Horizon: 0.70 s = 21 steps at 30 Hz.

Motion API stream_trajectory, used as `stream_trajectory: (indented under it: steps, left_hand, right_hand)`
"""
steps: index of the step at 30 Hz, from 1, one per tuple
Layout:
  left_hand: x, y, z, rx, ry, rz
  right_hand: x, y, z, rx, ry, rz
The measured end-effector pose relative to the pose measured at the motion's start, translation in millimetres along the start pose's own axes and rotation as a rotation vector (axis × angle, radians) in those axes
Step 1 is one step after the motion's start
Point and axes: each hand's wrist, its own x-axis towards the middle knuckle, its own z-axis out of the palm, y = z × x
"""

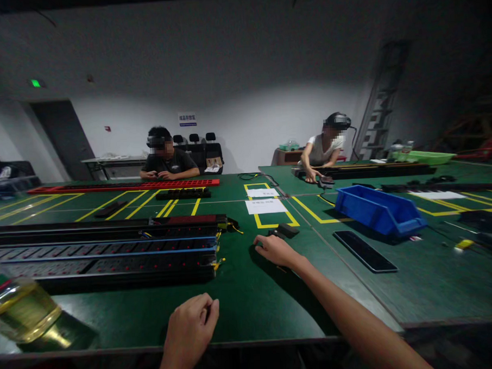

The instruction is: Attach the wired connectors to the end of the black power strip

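A: Step in hand?

B: Looks like a reach. Right hand point(277, 251) lying palm-down and unclenched on the dark green table top point(243, 299), just right of the near end of the stack of long black power strips point(110, 255), fingers spread, gripping nothing visible.

A: Reaching for what?

B: Probably the small black rectangular block point(287, 230), just beyond the fingertips, also right of the strips' end. Not touched yet, as far as can be judged.

A: Left hand point(191, 328)?

B: Curled into a loose fist in front of the strips, at the table's near edge. Nothing seen inside it.

A: Needed for the next move?

B: A short stretch forward and a pinch across the block's narrow sides.

A: Hard to make out?

B: Plenty. Dim light; a dark patch under the right palm, shadow or object, impossible to say. Clear plastic bottle of yellow liquid point(19, 308), left of the strips, cut off by the frame. Block's exact shape unclear.
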Motion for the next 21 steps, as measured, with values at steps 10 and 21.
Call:
stream_trajectory:
  steps: [10, 21]
  left_hand:
    - [0.0, -2.4, 2.1, 0.033, 0.101, 0.089]
    - [-1.2, -1.9, 3.2, 0.041, 0.108, 0.091]
  right_hand:
    - [0.1, 0.4, -0.4, 0.026, 0.002, -0.001]
    - [3.5, 6.8, 6.1, 0.046, 0.027, -0.03]
